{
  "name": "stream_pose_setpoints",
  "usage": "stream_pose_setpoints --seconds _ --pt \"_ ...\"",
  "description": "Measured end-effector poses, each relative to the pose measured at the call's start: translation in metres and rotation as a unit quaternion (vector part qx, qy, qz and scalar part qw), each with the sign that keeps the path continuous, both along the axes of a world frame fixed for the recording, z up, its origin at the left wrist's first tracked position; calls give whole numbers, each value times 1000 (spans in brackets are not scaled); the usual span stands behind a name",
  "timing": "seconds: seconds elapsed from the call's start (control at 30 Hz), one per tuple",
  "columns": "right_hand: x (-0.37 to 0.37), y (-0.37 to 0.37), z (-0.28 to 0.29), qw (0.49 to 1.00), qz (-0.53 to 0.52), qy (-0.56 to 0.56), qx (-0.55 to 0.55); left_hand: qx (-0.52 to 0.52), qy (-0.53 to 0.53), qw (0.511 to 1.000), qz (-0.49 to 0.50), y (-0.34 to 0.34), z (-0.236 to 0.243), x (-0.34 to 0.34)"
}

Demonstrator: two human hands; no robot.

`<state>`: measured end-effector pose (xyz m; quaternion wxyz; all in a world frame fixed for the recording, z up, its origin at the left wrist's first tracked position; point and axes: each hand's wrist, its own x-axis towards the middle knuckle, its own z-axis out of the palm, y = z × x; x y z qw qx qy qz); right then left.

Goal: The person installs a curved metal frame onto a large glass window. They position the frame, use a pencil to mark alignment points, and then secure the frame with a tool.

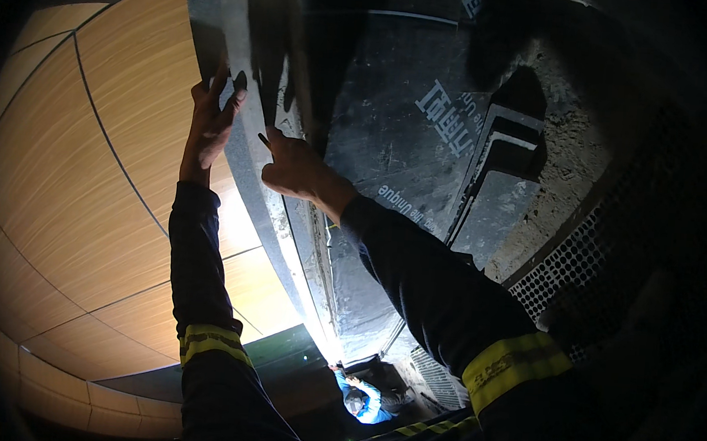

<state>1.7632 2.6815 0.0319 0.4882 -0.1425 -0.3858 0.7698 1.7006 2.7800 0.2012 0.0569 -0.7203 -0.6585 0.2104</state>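
Note:
My left hand [213, 125] reaches up with its fingers stretched and the thumb apart, against a long grey strip [250, 123] at the edge of the wood-look panels. To its right, my right hand [298, 166] is closed around a thin, dark, pencil-like stick [264, 140], whose short end pokes out toward the strip. The right fingertips are close to the strip's right edge; whether they touch it, I cannot tell. Shadows of the hands fall on the strip's upper part.
Wood-look panels [128, 164] with dark joints fill the left. Dark printed sheeting [386, 108] covers the surface on the right, beside rough concrete [567, 153] and a perforated metal strip [568, 260]. Below, a person in blue [365, 402] is near a bright light.

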Motion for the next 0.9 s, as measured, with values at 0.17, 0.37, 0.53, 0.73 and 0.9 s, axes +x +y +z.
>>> stream_pose_setpoints --seconds 0.17,0.37,0.53,0.73,0.9 --pt "8 1 0 1000 18 11 7 10 16 1000 -18 -6 -1 6" --pt "9 3 -3 999 26 25 2 11 3 1000 25 -7 -1 10" --pt "11 4 -1 996 72 45 -11 17 2 1000 22 -7 -4 9" --pt "15 10 -1 995 91 44 -13 17 17 999 46 -7 -4 8" --pt "9 12 1 992 117 31 -21 36 30 997 54 -10 -6 11"
